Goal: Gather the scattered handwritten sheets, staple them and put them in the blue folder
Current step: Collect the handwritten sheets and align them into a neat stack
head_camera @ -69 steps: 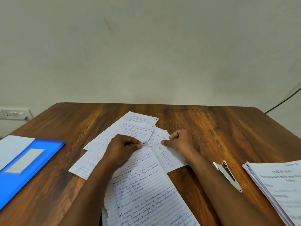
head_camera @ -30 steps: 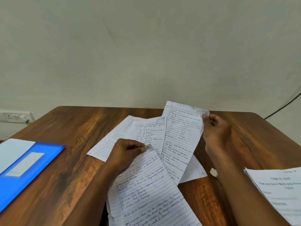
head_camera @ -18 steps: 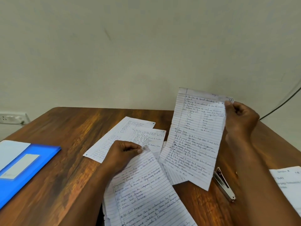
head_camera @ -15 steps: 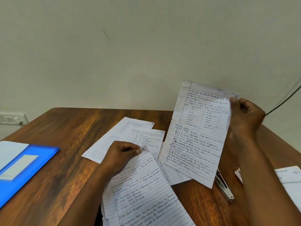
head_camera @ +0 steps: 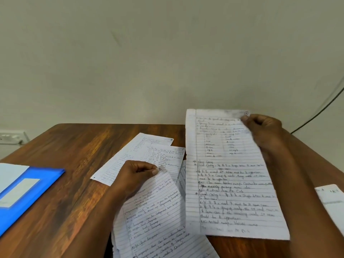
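Observation:
My right hand (head_camera: 264,133) pinches the top right corner of one handwritten lined sheet (head_camera: 230,175) and holds it up off the table, facing me. My left hand (head_camera: 134,177) pinches the top corner of a small stack of handwritten sheets (head_camera: 154,218) that runs toward the near edge. Two more handwritten sheets (head_camera: 149,153) lie flat on the wooden table (head_camera: 74,149) behind my left hand. The blue folder (head_camera: 28,192) with a white label lies at the left edge. The raised sheet hides the stapler.
A pile of printed papers (head_camera: 333,200) sits at the right edge, partly behind my right forearm. A white sheet (head_camera: 9,174) lies by the folder. A wall socket (head_camera: 11,136) is at far left, and a black cable (head_camera: 320,112) runs down the wall at right.
My right hand picked one sheet out of the scattered pile, lifted it to the right, and has now brought it back nearer and lower. My left hand has kept its hold on the stack.

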Action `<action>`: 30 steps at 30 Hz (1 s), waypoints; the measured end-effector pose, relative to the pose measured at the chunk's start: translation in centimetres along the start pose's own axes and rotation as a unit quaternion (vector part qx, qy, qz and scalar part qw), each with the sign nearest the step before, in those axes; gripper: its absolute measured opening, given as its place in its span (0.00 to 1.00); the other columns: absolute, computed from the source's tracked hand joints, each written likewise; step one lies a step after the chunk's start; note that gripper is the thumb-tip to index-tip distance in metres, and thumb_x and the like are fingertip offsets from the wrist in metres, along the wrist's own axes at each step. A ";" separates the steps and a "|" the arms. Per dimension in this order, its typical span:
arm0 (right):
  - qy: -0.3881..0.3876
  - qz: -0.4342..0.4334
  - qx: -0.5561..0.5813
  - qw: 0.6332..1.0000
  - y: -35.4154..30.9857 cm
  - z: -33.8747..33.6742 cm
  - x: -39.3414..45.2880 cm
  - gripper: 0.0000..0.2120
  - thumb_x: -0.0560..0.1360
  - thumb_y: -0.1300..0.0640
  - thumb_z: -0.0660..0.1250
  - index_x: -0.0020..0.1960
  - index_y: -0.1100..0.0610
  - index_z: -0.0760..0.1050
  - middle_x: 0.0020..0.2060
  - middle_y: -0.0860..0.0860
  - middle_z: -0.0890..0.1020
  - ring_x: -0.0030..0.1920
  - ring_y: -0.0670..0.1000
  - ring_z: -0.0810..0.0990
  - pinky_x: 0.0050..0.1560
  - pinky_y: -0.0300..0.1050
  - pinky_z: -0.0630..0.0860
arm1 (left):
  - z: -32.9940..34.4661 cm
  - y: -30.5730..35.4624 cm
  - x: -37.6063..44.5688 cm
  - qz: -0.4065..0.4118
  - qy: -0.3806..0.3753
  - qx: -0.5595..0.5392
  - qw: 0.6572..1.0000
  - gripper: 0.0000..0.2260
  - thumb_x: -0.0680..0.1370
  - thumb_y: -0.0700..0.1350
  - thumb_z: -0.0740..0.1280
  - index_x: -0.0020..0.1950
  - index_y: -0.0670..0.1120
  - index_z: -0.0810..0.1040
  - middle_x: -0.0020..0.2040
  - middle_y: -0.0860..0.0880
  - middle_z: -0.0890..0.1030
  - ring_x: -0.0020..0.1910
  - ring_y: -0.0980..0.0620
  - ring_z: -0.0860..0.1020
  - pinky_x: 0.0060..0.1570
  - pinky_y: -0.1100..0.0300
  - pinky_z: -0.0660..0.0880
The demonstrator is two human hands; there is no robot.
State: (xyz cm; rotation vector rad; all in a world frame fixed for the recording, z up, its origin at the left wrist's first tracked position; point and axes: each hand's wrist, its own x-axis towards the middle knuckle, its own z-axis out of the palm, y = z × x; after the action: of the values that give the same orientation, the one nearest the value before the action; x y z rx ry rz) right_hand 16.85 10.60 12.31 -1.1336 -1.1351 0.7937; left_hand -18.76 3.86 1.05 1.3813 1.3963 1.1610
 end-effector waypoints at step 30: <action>-0.160 -0.007 -0.214 0.964 7.8 3.4 -1.2 0.08 0.80 0.64 0.70 0.50 0.52 0.84 0.45 0.44 0.86 0.45 0.44 0.85 0.42 0.36 0.79 | -1.1 0.2 -0.3 -0.011 -0.046 -0.198 0.979 0.11 0.76 0.32 0.73 0.57 0.31 0.84 0.54 0.36 0.87 0.52 0.42 0.87 0.50 0.59 0.84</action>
State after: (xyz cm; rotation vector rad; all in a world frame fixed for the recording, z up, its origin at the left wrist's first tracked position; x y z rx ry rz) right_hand 13.70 12.58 4.52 -1.3821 -1.6391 0.7578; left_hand -19.76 3.55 1.43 1.1167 1.0409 1.2629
